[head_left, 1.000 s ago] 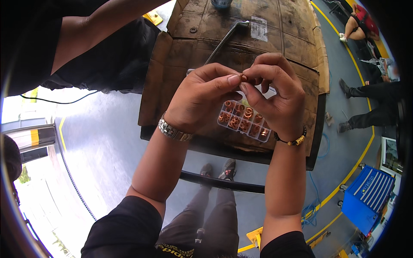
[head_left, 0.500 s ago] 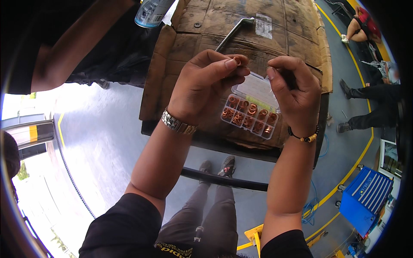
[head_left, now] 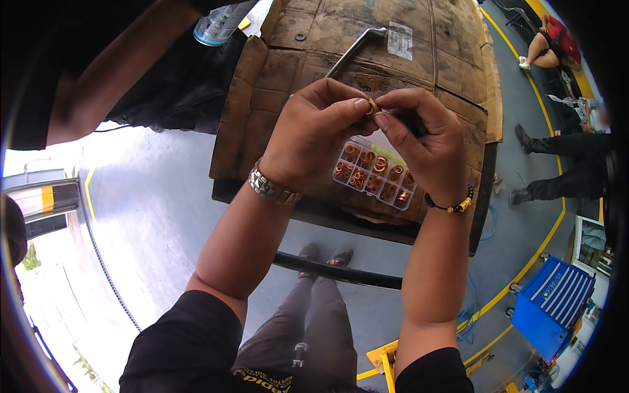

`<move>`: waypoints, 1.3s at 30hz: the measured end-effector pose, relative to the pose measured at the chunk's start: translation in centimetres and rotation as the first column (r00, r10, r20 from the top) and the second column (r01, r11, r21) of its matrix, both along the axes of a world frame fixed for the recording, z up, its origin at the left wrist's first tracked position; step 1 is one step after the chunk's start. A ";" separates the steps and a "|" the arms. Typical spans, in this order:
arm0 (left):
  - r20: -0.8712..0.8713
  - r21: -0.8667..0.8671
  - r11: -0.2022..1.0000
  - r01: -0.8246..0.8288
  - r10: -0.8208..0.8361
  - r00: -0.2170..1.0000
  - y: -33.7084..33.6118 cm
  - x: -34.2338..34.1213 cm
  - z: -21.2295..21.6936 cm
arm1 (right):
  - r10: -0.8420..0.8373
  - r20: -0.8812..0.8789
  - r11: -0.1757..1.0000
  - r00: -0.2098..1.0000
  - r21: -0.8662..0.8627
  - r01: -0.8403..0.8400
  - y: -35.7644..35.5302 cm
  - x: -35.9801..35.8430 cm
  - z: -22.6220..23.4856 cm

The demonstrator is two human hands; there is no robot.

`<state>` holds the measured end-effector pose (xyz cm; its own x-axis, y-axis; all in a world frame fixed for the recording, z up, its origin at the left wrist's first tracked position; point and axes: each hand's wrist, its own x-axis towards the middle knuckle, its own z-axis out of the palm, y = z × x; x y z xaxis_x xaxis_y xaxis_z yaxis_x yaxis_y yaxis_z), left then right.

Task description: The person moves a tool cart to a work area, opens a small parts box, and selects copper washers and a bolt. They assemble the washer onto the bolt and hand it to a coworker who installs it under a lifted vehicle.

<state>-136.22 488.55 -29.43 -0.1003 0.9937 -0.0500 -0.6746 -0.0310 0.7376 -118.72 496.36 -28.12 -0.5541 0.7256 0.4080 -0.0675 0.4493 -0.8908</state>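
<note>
My left hand (head_left: 314, 128) pinches a small copper washer (head_left: 371, 107) between thumb and forefinger, above the cardboard. From the other side my right hand (head_left: 422, 134) meets it, thumb and forefinger closed at the washer's edge; its other fingers are curled and partly hidden. Under my hands lies a clear plastic compartment box (head_left: 372, 190) with its lid raised, mostly behind my fingers. Copper washers of several sizes (head_left: 380, 164) fill its compartments.
Flattened, stained cardboard (head_left: 288, 72) covers the table. A box-end wrench (head_left: 354, 51) and a dark ring (head_left: 300, 37) lie on it. At the left another person's arm (head_left: 131, 59) holds a spray can (head_left: 219, 25). A blue tool cart (head_left: 553, 298) stands at the right.
My right hand has moved left and now meets my left hand at the copper washer. The spray can in the other person's hand has shifted slightly left and down.
</note>
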 end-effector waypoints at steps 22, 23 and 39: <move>-0.411 0.119 0.983 -0.141 0.178 0.894 1.5 2.3 0.3 | -0.197 -0.130 0.937 0.972 -0.316 0.148 0.3 0.5 -0.2; -0.398 0.117 0.980 -0.161 0.195 0.897 1.5 2.3 0.3 | -0.200 -0.126 0.955 0.972 -0.247 0.164 0.4 0.4 -0.3; -0.586 0.243 0.934 -0.262 0.357 0.727 1.5 3.4 0.0 | -0.260 0.045 0.950 0.964 0.190 0.248 1.1 1.0 -0.9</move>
<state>-132.79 490.03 -29.46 -0.3647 0.8935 0.2619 -0.0145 -0.2867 0.9579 -117.73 497.45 -29.05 -0.3924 0.7633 0.5132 0.1283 0.5979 -0.7912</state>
